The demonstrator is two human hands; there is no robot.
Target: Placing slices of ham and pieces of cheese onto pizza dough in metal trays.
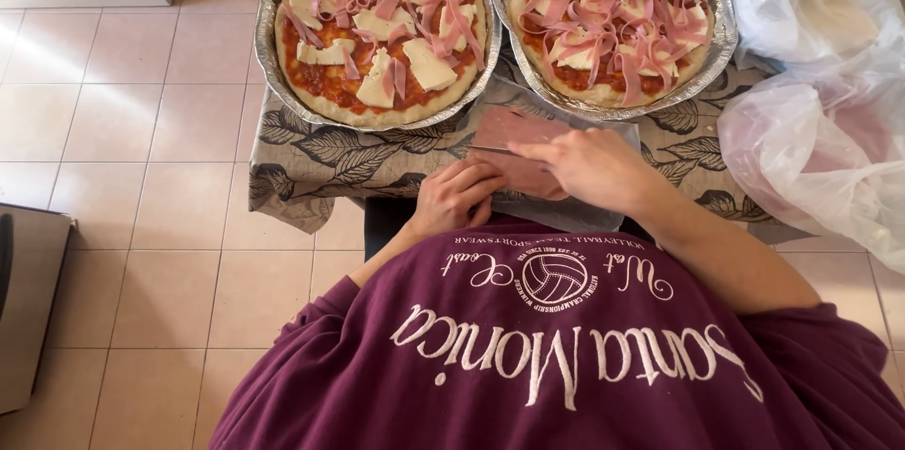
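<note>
Ham slices (514,134) lie center frame on a foil sheet (575,210), long axis running lower left to upper right, top edge toward the pizzas. Left hand (454,197) curled, fingertips pinching ham's lower edge; right hand (589,165) flat over ham, fingers closed on it. Two foil pans w/ topped pizzas: left pizza (382,26), right pizza (615,16), on a leaf-print cloth (311,163). Pink tile floor (141,111). Plastic bags (820,120) at right, contents unclear. Table under the cloth is hidden.
</note>
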